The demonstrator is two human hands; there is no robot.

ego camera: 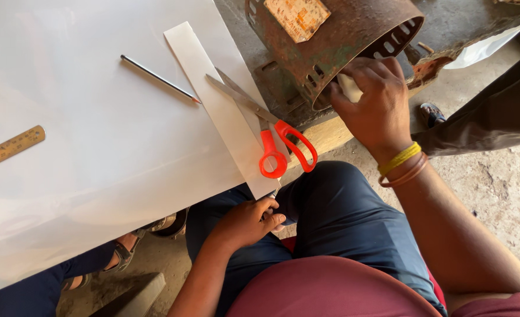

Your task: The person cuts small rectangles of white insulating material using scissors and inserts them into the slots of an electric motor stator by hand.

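- The right hand [372,100], bare with yellow and reddish bangles [403,165] at the wrist, is at the open mouth of a rusty motor housing [342,35], fingers curled around a small pale folded piece [349,88], seemingly paper, pressed at the housing's rim.
- The housing is a round metal shell, flaking brown with green paint patches and slotted vents along its edge; it sits far right on a worn wooden block [329,134].
- The left hand [249,222] lies near the middle, over a dark blue trouser knee [336,205], fingers closed on something small and thin at the near edge of the paper; what it pinches cannot be told.
- A narrow white paper strip [213,97], smooth and straight-edged, lies diagonally on a large glossy white sheet [83,147] that fills the left side.
- Scissors [271,132] with steel blades and bright orange plastic loop handles rest, slightly open, on the strip, released by both hands.
- A slim dark pencil [159,78] lies on the sheet left of the strip.
- A yellow-brown ruler [10,148] rests at the far left edge.
- The ground [495,182] is rough grey concrete.
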